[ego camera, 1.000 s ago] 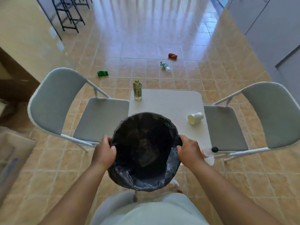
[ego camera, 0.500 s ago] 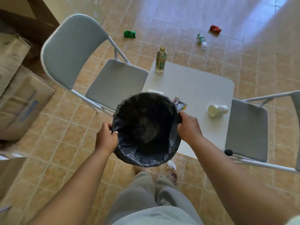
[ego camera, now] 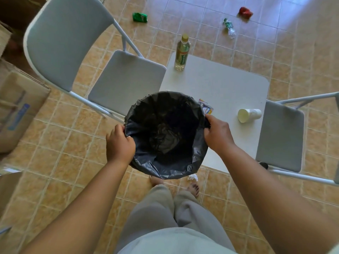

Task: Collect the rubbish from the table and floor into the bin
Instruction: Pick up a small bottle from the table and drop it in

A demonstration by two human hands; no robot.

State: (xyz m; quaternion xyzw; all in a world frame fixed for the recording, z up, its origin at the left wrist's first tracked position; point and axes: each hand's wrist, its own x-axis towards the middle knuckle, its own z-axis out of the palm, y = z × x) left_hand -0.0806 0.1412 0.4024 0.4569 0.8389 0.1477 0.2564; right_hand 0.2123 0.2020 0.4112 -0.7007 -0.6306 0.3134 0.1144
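Observation:
I hold a bin lined with a black bag (ego camera: 165,134) in front of me, above the near left corner of the white table (ego camera: 220,85). My left hand (ego camera: 119,143) grips its left rim and my right hand (ego camera: 217,132) grips its right rim. On the table stand a plastic bottle with a yellow cap (ego camera: 182,53), a white cup lying on its side (ego camera: 248,115), and a small printed wrapper (ego camera: 206,107) partly hidden by the bin. On the floor beyond lie a green packet (ego camera: 140,17), a crushed clear bottle (ego camera: 228,27) and a red wrapper (ego camera: 245,12).
Two grey folding chairs flank the table, one on the left (ego camera: 82,57) and one on the right (ego camera: 280,140). Cardboard boxes (ego camera: 16,110) stand at the left. A white scrap (ego camera: 192,177) lies by my bare feet under the bin.
The view has tilted down and closer to the table. The bin has stayed in both hands and the printed wrapper has come into sight beside it.

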